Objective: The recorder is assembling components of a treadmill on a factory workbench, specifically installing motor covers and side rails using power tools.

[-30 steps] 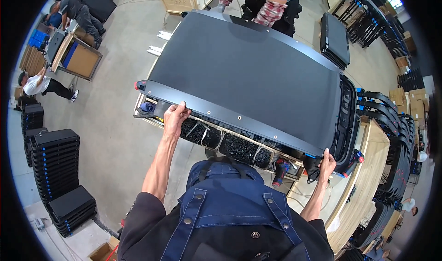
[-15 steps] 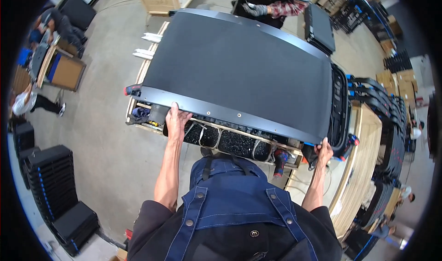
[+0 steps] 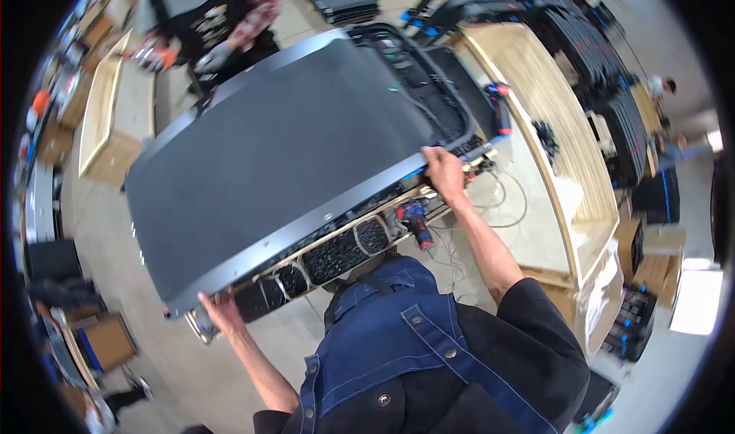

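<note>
A large dark grey flat panel [image 3: 283,151] with a metal rim is held up in front of me, tilted. My left hand [image 3: 220,308] grips its near lower-left edge from below. My right hand [image 3: 442,172] grips its near right corner. At the far edge another person in a dark apron [image 3: 214,21] holds the panel with gloved hands. Under the near edge show a wooden frame and round black parts [image 3: 337,254].
A wooden workbench [image 3: 551,166] with cables and a red-and-blue power drill [image 3: 417,221] stands to my right. Rows of black parts with blue fittings [image 3: 551,21] line the far right. A wooden crate [image 3: 115,120] stands at the left, cardboard boxes [image 3: 103,342] lower left.
The view has swung to the right and the panel now lies tilted, its right end nearer the workbench. Both my hands keep their grip on its near edge.
</note>
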The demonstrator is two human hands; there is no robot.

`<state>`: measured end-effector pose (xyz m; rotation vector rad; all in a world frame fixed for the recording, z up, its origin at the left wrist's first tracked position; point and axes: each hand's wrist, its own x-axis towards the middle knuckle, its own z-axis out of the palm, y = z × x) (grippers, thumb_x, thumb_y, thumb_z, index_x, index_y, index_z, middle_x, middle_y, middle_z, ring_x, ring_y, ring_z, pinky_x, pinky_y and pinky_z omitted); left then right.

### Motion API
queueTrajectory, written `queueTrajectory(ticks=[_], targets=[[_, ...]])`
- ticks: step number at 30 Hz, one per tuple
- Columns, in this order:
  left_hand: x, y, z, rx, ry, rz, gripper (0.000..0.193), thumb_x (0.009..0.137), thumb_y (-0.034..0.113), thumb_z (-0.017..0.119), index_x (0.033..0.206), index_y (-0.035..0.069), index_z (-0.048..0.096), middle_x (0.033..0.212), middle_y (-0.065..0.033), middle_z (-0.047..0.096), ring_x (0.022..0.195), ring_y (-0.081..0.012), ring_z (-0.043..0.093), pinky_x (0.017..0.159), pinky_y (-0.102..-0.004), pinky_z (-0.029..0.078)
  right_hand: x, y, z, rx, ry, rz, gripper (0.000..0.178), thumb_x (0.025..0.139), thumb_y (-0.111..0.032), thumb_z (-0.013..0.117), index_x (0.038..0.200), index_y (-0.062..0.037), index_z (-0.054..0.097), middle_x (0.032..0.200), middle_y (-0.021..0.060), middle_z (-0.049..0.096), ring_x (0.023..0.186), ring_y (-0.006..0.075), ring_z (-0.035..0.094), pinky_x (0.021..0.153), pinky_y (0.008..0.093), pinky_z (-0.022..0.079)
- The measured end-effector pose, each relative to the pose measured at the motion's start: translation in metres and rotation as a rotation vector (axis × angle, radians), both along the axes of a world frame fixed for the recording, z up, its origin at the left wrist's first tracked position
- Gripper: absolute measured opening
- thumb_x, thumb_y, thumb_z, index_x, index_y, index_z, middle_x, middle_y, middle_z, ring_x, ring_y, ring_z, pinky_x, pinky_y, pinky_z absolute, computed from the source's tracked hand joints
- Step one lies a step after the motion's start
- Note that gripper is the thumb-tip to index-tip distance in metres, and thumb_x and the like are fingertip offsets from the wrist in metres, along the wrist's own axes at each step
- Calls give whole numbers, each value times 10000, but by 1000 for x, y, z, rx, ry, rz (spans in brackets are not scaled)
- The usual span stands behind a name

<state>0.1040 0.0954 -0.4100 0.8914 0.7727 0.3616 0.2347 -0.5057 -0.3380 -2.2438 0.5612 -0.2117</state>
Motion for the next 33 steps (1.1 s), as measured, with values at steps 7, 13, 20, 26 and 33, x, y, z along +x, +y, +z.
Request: queueTrajectory(ticks=[7, 13, 20, 26, 33], targets=[[-16, -74, -31, -196, 103, 7, 441, 962, 505, 620, 1114, 94, 573, 966, -73, 623, 934, -245, 624, 806, -400, 563, -44, -102, -2, 237, -264, -247, 257, 962, -249, 636, 1018, -13, 721, 712, 88, 699, 652, 110, 653, 604, 304, 505], [-97, -175, -62, -60, 873, -852, 417, 995, 422, 585, 1218, 73, 531, 1091, -139, 658, 942, -284, 671, 810, -411, 561, -68, -223, -149, 586, 132, -558, 249, 977, -177, 600, 1009, 50, 697, 805, 65, 698, 707, 130, 634, 694, 279, 502], [-172, -205, -59, 158, 1193, -939, 496, 993, 435, 570, 1300, 47, 546, 1088, -119, 687, 855, -219, 647, 718, -344, 517, -20, -254, -68, -521, 538, 333, 211, 919, -168, 613, 1050, -5, 636, 1046, 218, 684, 1060, 363, 646, 894, 469, 509], [-98, -287, -17, 269, 1121, -1012, 530, 1008, 424, 540, 1338, 10, 523, 1141, -140, 667, 926, -252, 659, 783, -365, 535, -33, -294, -90, -202, 604, 150, 306, 964, -235, 513, 1004, 59, 586, 872, 303, 684, 866, 489, 670, 785, 560, 539], [-127, -268, -6, 78, 1020, -637, 453, 1006, 385, 577, 1284, 31, 530, 1087, -157, 675, 910, -261, 692, 769, -376, 579, -49, -327, -273, 212, 411, -409, 685, 811, -345, 737, 1331, 49, 529, 1244, 280, 626, 1176, 395, 598, 1020, 439, 440]])
